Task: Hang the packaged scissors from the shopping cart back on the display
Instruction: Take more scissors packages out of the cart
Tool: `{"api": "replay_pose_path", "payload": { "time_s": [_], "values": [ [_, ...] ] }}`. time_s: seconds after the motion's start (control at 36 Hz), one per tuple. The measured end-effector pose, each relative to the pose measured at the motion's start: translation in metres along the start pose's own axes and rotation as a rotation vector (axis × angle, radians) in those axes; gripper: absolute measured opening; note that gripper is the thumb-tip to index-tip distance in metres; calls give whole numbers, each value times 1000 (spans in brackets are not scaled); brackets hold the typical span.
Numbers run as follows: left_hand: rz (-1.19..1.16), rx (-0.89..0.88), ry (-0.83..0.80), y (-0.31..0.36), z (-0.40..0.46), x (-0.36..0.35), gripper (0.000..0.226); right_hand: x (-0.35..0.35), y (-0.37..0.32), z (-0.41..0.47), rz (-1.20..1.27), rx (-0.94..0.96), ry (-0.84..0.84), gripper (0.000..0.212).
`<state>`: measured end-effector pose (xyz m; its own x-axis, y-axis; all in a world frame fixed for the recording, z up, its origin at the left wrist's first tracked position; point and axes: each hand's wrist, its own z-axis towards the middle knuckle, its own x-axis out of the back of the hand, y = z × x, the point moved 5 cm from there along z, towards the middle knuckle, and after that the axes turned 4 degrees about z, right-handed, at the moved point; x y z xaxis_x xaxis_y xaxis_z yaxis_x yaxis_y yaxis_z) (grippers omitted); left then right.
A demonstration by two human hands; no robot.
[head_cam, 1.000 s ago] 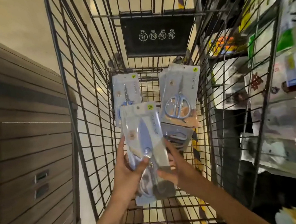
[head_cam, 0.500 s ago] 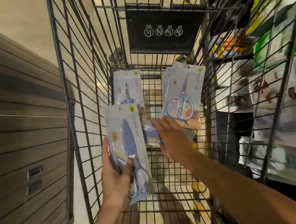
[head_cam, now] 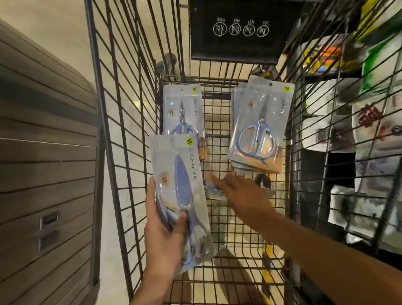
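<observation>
I look down into a black wire shopping cart point(head_cam: 131, 159). My left hand point(head_cam: 162, 233) grips a packaged pair of blue scissors point(head_cam: 179, 179) by its lower part, held upright near the cart's left wall. My right hand point(head_cam: 242, 192) reaches into the cart, fingers spread and empty, over another small pack point(head_cam: 212, 190) lying on the cart floor. A pack of blue-handled scissors point(head_cam: 183, 112) leans at the far left of the cart. A stack of packs with silver scissors point(head_cam: 258, 126) leans at the far right.
A black safety sign point(head_cam: 241, 26) hangs on the cart's far end. A wood-panelled cabinet point(head_cam: 30, 170) stands to the left. Blurred display shelves with packaged goods point(head_cam: 369, 114) run along the right, seen through the cart wall.
My left hand took the blue scissors pack alone and moved it left. My right hand let go of it and reached forward and down into the cart.
</observation>
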<state>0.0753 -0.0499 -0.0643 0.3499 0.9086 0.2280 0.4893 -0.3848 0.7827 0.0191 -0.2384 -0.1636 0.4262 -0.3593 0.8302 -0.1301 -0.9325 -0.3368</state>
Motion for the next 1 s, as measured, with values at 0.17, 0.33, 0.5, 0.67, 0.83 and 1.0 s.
{"api": "replay_pose_path", "payload": {
  "time_s": [0.17, 0.33, 0.5, 0.67, 0.83, 1.0],
  "values": [
    [40, 10, -12, -5, 2, 1, 91, 10, 5, 9, 31, -12, -116, 115],
    [42, -13, -36, 24, -6, 3, 92, 37, 5, -10, 410, -37, -94, 95],
    [75, -93, -61, 80, -26, 14, 89, 97, -7, -61, 787, -224, 159, 83],
    [171, -221, -106, 163, -68, 32, 88, 183, -27, -120, 953, -328, 336, 82],
    [207, -346, -99, 254, -122, 59, 84, 271, -53, -179, 1115, -325, 566, 80],
    [202, -531, -142, 308, -157, 90, 85, 327, -85, -231, 1199, -368, 789, 84]
  ]
}}
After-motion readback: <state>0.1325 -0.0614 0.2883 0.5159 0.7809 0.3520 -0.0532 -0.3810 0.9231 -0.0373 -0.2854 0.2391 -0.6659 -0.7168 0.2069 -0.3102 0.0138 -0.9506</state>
